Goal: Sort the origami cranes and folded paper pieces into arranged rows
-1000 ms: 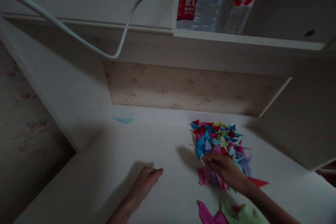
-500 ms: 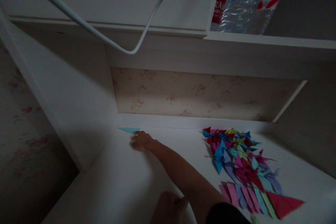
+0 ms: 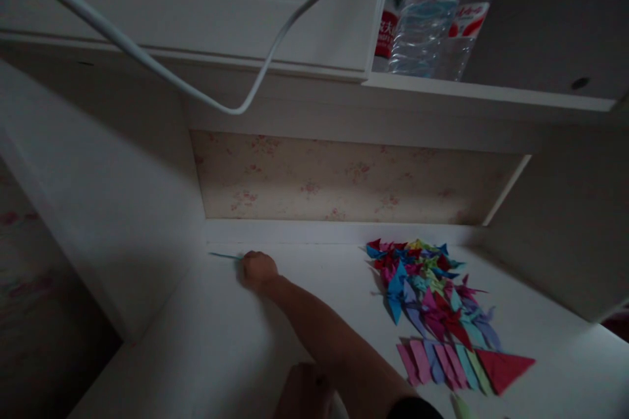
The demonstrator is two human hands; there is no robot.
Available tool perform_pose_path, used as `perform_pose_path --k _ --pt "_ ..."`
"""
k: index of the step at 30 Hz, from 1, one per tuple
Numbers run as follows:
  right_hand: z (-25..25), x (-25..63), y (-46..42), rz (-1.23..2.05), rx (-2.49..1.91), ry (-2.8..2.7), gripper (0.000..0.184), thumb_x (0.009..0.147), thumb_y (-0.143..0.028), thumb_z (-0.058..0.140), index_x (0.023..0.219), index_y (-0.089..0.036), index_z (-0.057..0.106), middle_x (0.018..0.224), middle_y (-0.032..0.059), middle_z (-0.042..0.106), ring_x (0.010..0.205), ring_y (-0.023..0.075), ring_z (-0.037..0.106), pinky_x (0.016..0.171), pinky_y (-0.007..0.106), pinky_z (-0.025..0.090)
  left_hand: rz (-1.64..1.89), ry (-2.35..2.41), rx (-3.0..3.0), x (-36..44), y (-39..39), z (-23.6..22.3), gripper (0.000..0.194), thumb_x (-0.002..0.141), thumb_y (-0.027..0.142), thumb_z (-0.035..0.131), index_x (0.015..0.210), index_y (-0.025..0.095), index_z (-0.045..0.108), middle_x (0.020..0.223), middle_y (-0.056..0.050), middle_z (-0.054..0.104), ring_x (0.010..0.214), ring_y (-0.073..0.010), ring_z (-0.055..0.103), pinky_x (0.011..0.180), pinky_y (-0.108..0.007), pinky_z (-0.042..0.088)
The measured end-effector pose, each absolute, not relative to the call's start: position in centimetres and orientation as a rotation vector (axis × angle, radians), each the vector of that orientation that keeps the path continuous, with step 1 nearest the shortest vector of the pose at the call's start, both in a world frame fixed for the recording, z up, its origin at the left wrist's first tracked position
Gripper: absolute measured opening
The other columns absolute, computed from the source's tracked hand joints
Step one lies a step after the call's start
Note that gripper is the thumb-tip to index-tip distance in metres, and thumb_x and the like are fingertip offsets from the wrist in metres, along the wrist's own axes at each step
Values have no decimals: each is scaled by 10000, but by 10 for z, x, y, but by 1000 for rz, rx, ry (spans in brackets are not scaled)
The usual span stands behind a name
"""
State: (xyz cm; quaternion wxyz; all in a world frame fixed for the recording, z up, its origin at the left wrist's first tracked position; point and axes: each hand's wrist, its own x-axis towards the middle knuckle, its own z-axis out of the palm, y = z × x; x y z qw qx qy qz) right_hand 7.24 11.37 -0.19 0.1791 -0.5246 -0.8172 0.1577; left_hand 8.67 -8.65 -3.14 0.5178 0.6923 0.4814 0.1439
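My right hand (image 3: 259,270) reaches far across the white tabletop to its back left. Its fingers are closed on one end of a teal folded paper (image 3: 225,255), which shows as a thin strip seen nearly edge-on and points left. My left hand (image 3: 302,393) is low at the bottom edge, partly behind my right forearm; its fingers are hidden and dim. To the right lies a pile of colourful folded paper cranes (image 3: 427,281). In front of them a row of narrow folded paper strips (image 3: 437,363) ends at a red paper triangle (image 3: 504,366).
A white cable (image 3: 236,110) hangs in a loop in front of the upper shelf (image 3: 481,91). Plastic bottles (image 3: 425,29) stand on that shelf. A side panel (image 3: 137,209) rises at the left, and a green paper piece (image 3: 460,406) lies at the bottom right.
The teal paper showed its flat triangular face before and now appears as a thin edge, its end closed in my right fingers. My view has shifted slightly, with the bottles now lower and further left.
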Motion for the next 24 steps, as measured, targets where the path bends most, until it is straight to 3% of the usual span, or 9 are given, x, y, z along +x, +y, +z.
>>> perform_pose_path --k 4,8,10,13,17,20,24 --pt "13 121 87 606 -1410 -2034 301 821 -152 470 1075 -226 613 1158 43 609 1039 209 582 929 379 444 489 1221 1620 86 -98 -33 505 767 616 374 488 200 441 498 -1 462 530 -162 478 545 -281 325" --pt "27 187 37 786 -1402 -1753 310 809 -190 484 1115 -218 526 1093 38 571 787 146 643 699 302 546 542 1238 1661 87 -94 -35 534 752 658 383 462 211 401 455 36 366 486 -141 411 523 -265 282" --pt "35 221 0 862 -1385 -1601 340 788 -195 494 1127 -223 496 1093 39 526 766 134 641 644 280 553 556 1239 1668 86 -93 -35 543 749 671 384 458 213 400 442 46 336 476 -139 392 520 -260 274" --pt "45 271 -66 1100 -1226 -1173 376 700 -177 588 1068 -241 548 1019 11 496 733 117 616 642 272 551 612 1230 1689 83 -92 -37 547 744 681 402 464 211 397 455 51 326 492 -138 384 535 -256 271" --pt "51 328 -148 1248 -1158 -796 324 647 -201 703 964 -205 638 761 -25 545 593 96 573 609 241 511 667 1245 1686 80 -91 -39 549 723 697 431 472 211 378 473 55 318 504 -131 352 543 -251 271" --pt "49 365 -198 1175 -1193 -689 297 657 -285 750 923 -185 666 732 -2 616 624 129 602 641 264 505 677 1260 1661 80 -90 -41 549 713 709 444 493 211 379 482 59 321 502 -126 334 540 -247 273" --pt "50 406 -254 1048 -1221 -695 379 690 -324 762 1032 -197 661 900 53 688 828 192 645 831 347 494 692 1297 1681 79 -94 -39 558 703 727 452 503 211 380 490 56 339 513 -133 353 545 -245 286"
